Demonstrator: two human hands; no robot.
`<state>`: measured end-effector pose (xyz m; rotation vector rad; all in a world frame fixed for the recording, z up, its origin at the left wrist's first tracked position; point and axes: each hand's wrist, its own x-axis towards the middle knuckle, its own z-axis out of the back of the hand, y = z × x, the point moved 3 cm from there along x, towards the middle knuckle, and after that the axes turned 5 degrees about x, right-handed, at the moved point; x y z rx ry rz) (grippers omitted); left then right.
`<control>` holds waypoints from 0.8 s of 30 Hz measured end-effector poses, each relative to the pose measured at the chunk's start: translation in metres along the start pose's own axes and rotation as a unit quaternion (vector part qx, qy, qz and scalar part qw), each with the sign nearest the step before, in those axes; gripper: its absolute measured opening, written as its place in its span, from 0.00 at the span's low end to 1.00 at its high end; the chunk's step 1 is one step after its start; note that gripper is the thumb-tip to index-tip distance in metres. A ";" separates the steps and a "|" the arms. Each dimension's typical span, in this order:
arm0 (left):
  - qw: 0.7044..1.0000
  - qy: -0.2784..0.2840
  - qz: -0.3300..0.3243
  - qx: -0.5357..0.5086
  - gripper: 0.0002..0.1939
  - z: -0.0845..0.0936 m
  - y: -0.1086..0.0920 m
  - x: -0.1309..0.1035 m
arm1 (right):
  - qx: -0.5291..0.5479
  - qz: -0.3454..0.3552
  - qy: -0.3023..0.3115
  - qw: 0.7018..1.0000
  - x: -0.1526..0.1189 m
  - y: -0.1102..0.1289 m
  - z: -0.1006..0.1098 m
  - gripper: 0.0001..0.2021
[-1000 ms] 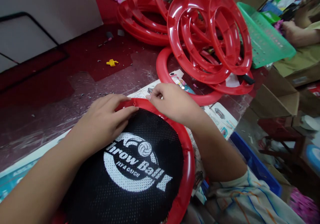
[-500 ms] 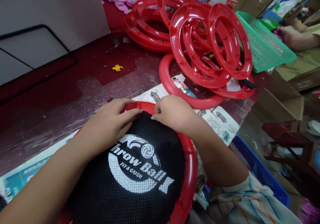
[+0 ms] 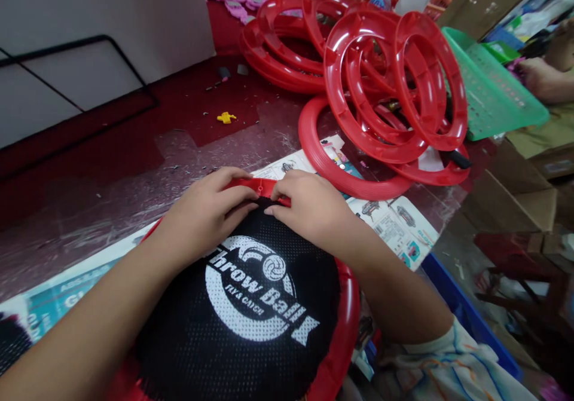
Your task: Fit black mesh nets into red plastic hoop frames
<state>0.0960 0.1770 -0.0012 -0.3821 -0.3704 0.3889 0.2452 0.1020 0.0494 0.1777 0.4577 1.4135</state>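
Note:
A round black mesh fabric (image 3: 192,347) printed "Throw Ball" in white lies over a red plastic ring (image 3: 347,323) in front of me. At the ring's far side, my left hand (image 3: 210,210) has its thumb and fingers closed on the edge of the mesh. Just right of it, my right hand (image 3: 311,210) pinches the same edge, fingers bent over the rim. Between the two hands a short stretch of bare red rim shows, with a small round peg on it. My forearms cover parts of the mesh and ring.
Several red rings (image 3: 341,114) are heaped beyond my hands. Behind them stand a green basket (image 3: 497,90) and, at right, another person's hand (image 3: 542,78). Printed card (image 3: 399,222) lies under the work. A yellow plastic piece (image 3: 226,118) and a black wire frame (image 3: 130,72) are at left.
The view has shifted, so the table and rings appear farther right. My right fingers have moved inward from the rim onto the mesh edge, and my left fingers have drawn in closer on it.

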 end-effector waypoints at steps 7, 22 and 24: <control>1.000 -0.001 0.028 -0.007 0.11 0.001 -0.003 0.003 | -0.103 -0.002 0.009 0.995 0.000 0.007 -0.002 0.11; 0.991 0.111 0.020 0.069 0.18 0.003 0.001 0.000 | -0.182 -0.030 0.093 0.978 -0.014 0.027 -0.015 0.12; 0.990 0.130 0.009 0.059 0.19 0.010 0.001 -0.002 | -0.177 -0.028 0.068 0.981 -0.012 0.028 -0.008 0.11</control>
